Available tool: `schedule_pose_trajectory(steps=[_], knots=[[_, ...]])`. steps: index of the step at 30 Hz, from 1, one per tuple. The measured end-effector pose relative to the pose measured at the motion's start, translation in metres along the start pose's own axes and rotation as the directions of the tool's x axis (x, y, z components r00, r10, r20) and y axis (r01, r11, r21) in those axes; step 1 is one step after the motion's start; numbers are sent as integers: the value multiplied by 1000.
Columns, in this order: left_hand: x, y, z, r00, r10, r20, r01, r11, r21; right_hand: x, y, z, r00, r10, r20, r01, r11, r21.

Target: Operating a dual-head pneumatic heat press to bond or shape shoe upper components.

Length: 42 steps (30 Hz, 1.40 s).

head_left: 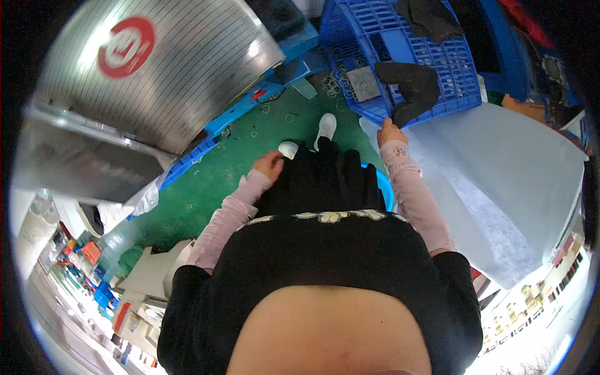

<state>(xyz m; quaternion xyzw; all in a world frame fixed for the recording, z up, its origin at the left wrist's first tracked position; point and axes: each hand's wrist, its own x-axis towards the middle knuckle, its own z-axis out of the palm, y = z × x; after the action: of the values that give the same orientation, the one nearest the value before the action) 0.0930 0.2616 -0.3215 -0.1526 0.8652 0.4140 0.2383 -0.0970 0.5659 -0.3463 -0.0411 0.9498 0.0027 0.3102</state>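
Two sets of fingers: the right hand's (392, 134) curl at the blue crate's (460, 80) near corner, beside the dark curved piece's (420, 86) lower end (which one they grip cannot be told); the left hand's (269, 166) bend loosely, contents unclear. The piece lies across the crate, so a careless tug could drop it among loose rings (331, 85) on the green floor (240, 151).

The crate (394, 45) is blue, piece (423, 87) charcoal, floor (212, 187) green, panel (187, 69) silver with dark stripes.
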Motion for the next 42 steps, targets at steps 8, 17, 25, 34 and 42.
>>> schedule_pose_trajectory(steps=[8,17,25,34,42], knots=[[-99,-140,20,966,-252,-60,253,967,19,17,2,3,996,-31,-79,13,976,-218],[-186,-293,84,835,-550,-23,518,799,-306,24,12,9,991,18,-131,-60,943,-326],[-242,-361,170,806,-581,-116,519,787,-334,31,-2,0,997,41,-58,-59,932,-358],[-209,-225,48,773,-624,-115,549,748,-372,23,9,5,994,49,-102,-82,934,-347],[-207,-257,72,817,-547,-182,487,824,-289,34,22,7,996,58,-69,-77,945,-317]])
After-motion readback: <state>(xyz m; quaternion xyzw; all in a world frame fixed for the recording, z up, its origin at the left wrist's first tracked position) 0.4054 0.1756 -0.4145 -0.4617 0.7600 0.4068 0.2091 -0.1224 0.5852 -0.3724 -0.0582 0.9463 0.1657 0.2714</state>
